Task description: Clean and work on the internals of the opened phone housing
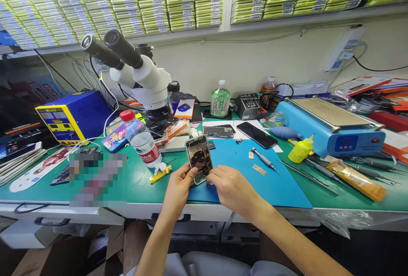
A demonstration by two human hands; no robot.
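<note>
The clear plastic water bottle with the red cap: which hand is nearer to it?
Left. The left hand sits just right of and below the clear plastic water bottle with the red cap; the right hand lies farther right, beyond the opened phone housing both hands hold.

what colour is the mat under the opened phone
Blue; the mat lies on the green bench, clearest in the head view.

bright even overhead light, wide-angle bending at edges, one pixelated patch
</note>
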